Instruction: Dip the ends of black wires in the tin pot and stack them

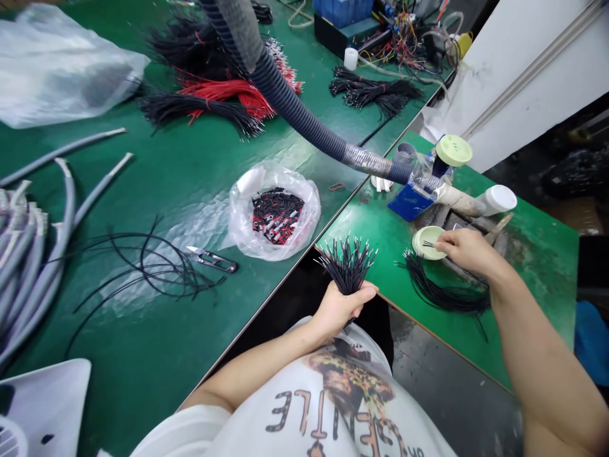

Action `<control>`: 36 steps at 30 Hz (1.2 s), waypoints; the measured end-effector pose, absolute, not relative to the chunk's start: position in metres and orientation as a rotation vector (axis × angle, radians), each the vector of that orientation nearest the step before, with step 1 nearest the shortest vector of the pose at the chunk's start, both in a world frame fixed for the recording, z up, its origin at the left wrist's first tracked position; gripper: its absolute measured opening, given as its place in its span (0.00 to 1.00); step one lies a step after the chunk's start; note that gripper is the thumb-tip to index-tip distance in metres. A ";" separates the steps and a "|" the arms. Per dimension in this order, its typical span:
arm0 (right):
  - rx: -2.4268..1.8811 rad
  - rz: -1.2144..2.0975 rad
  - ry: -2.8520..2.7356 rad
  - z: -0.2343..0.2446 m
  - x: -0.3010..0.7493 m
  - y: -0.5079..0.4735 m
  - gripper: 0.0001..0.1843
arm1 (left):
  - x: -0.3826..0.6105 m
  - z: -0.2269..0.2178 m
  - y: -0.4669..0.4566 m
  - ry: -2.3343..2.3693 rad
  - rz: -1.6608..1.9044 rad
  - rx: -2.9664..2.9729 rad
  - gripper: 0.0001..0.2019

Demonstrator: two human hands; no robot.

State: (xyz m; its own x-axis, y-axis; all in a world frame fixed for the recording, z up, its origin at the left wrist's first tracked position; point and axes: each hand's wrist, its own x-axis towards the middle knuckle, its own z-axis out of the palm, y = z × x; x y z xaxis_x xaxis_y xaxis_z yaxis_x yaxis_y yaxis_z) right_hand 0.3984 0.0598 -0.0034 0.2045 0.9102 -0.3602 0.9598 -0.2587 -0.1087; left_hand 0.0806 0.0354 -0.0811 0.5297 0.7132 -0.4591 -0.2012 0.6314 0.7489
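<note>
My left hand (340, 308) is closed round a thick bundle of black wires (349, 263), whose stripped, silvery ends fan out upward. On the right, my right hand (464, 251) pinches a few black wires (429, 244), their tips over a small pale yellow-green cup (423, 249). What the cup contains is hard to make out. Just below the cup, a curved bunch of black wires (442, 289) lies on the green board, its stripped ends toward the left.
A ribbed hose (304, 120) crosses above the table to a blue box (413, 200). A plastic bag of small black and red parts (278, 216), thread snips (212, 259) and loose black wire (143, 260) lie left. Grey cables (47, 266) and wire bundles (223, 95) are farther off.
</note>
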 end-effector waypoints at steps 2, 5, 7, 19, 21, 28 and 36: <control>2.273 -0.528 1.780 -0.005 0.398 0.062 0.12 | 0.080 -0.081 0.036 0.840 0.596 0.698 0.21; 2.232 -0.509 1.727 -0.005 0.396 0.064 0.11 | 0.080 -0.082 0.037 0.834 0.591 0.702 0.21; 2.218 -0.506 1.702 -0.005 0.394 0.066 0.11 | 0.080 -0.083 0.037 0.838 0.586 0.706 0.22; 2.596 -0.704 1.545 0.035 0.429 0.037 0.16 | 0.080 -0.082 0.041 0.846 0.581 0.662 0.23; 2.673 -0.671 1.456 0.034 0.446 0.031 0.16 | 0.080 -0.082 0.042 0.850 0.584 0.665 0.23; 2.720 -0.645 1.282 0.009 0.486 0.037 0.15 | 0.078 -0.084 0.042 0.872 0.570 0.664 0.23; 2.638 -0.673 1.168 -0.009 0.507 0.047 0.14 | 0.078 -0.085 0.043 0.888 0.557 0.669 0.23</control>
